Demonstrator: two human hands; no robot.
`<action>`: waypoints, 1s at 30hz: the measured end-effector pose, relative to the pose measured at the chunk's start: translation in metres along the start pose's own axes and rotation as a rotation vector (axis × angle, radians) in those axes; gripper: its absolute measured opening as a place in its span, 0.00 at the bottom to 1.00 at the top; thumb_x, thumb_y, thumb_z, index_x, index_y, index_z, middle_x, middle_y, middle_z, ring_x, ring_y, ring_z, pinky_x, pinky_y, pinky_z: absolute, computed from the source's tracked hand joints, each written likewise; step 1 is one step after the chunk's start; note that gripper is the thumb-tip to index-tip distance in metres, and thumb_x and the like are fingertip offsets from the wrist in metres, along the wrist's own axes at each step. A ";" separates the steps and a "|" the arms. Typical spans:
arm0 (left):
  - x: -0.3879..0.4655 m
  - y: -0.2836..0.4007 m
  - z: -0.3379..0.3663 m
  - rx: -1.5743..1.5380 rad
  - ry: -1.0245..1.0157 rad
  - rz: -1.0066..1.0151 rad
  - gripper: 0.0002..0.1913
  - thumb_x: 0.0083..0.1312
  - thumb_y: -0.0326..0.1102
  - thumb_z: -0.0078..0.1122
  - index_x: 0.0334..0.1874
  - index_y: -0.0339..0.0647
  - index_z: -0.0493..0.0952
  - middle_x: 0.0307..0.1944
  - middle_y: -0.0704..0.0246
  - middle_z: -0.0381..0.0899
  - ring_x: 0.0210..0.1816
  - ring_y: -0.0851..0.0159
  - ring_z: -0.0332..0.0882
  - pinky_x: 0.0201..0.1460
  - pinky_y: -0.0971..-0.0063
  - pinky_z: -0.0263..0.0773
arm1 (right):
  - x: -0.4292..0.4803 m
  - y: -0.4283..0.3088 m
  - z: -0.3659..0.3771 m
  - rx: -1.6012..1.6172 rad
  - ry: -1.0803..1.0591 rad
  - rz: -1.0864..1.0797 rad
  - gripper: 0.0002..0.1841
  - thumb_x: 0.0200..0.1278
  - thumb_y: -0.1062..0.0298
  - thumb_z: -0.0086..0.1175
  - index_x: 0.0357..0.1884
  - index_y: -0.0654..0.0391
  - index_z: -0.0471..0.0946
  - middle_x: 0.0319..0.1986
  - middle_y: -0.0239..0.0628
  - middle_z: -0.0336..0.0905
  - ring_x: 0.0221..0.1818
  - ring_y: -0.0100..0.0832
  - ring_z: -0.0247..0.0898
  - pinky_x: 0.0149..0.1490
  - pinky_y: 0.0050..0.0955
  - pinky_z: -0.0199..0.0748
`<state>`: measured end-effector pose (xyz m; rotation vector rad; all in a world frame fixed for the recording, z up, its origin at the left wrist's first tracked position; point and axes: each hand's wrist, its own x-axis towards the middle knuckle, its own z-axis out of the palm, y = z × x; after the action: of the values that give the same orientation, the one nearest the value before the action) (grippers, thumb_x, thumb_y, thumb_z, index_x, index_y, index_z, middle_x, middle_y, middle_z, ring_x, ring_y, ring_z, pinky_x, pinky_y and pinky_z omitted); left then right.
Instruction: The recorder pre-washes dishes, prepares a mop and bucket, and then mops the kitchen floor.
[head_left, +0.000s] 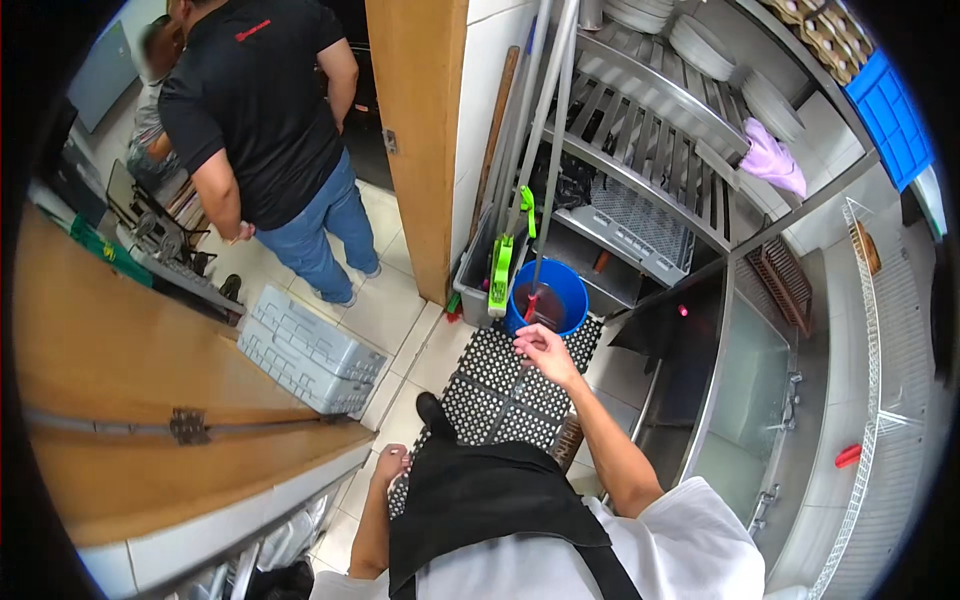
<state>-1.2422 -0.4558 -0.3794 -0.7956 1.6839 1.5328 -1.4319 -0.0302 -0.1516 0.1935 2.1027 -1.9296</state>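
Observation:
My right hand (546, 355) reaches forward, fingers loosely bent, with nothing visible in it. It appears in front of the near rim of a blue plastic bucket (571, 279); whether it touches the rim cannot be told. Dark liquid (551, 306) fills part of the bucket, and a long grey handle (553, 187) with a red lower end stands in it. Beside it is a grey bucket (474, 296) with a bright green plastic part (500, 277) at its edge. Low at my left side hangs my left hand (393, 462), half curled, its palm hidden.
A black perforated mat (487, 386) lies on the tiled floor. Grey stacked crates (307, 352) stand by the wooden door (150, 360). Past the door frame (420, 135) stands a person in a black shirt (255, 105); another person is beyond. Steel shelving (637, 161) and a sink (739, 382) line the right.

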 end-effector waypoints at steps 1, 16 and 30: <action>0.016 0.020 -0.001 -0.027 -0.020 0.036 0.15 0.73 0.41 0.56 0.57 0.43 0.73 0.42 0.63 0.85 0.39 0.64 0.84 0.42 0.63 0.81 | 0.014 -0.015 -0.005 -0.027 -0.026 0.012 0.11 0.73 0.72 0.56 0.54 0.58 0.77 0.44 0.32 0.83 0.46 0.22 0.79 0.48 0.24 0.78; 0.086 0.388 0.099 0.129 -0.194 0.626 0.13 0.76 0.31 0.53 0.60 0.40 0.72 0.47 0.66 0.83 0.45 0.71 0.80 0.48 0.76 0.75 | 0.176 -0.214 -0.099 0.055 0.095 -0.453 0.08 0.75 0.73 0.52 0.50 0.61 0.78 0.39 0.34 0.84 0.43 0.25 0.81 0.49 0.25 0.79; -0.044 0.757 0.301 0.051 0.296 1.500 0.25 0.68 0.38 0.68 0.62 0.36 0.69 0.51 0.58 0.81 0.52 0.60 0.80 0.54 0.67 0.76 | 0.325 -0.286 -0.154 -0.108 0.289 -0.724 0.16 0.77 0.59 0.52 0.54 0.61 0.73 0.35 0.36 0.81 0.38 0.29 0.78 0.45 0.31 0.75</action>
<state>-1.8124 -0.0779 0.0648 0.5515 2.7374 2.2684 -1.8405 0.0655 0.0367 -0.3923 2.7272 -2.2461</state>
